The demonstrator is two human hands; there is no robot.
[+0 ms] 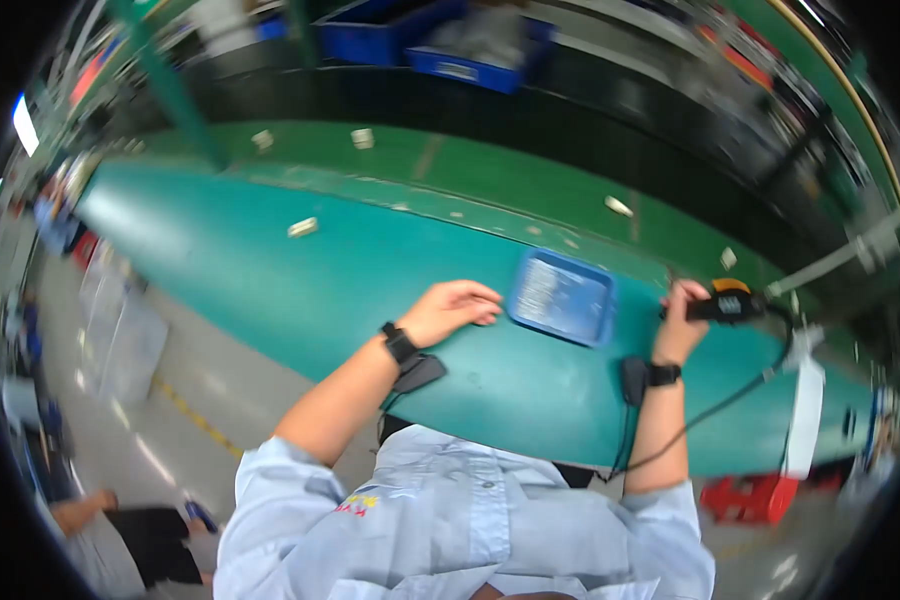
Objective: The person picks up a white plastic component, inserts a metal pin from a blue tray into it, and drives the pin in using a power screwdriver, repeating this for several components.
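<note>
My left hand (454,311) hovers over the green work surface, just left of a shallow blue tray (606,318). Its fingers are loosely bent and a little apart, with nothing visible in them. Inside the tray lie many small shiny pieces (542,290), too small to name. To the right of the tray, my right hand (681,318) is wrapped round a black electric screwdriver (732,304) with an orange band. The tool lies nearly level, and a cable leaves its right end. Dark bands with small black boxes are strapped on both wrists.
Small white parts (303,227) lie scattered on the belt and the green ledge behind it. Blue bins (470,70) stand at the back. A metal arm (840,258) and a hanging white sheet (804,418) are at the right. A red stool (750,499) stands below the belt.
</note>
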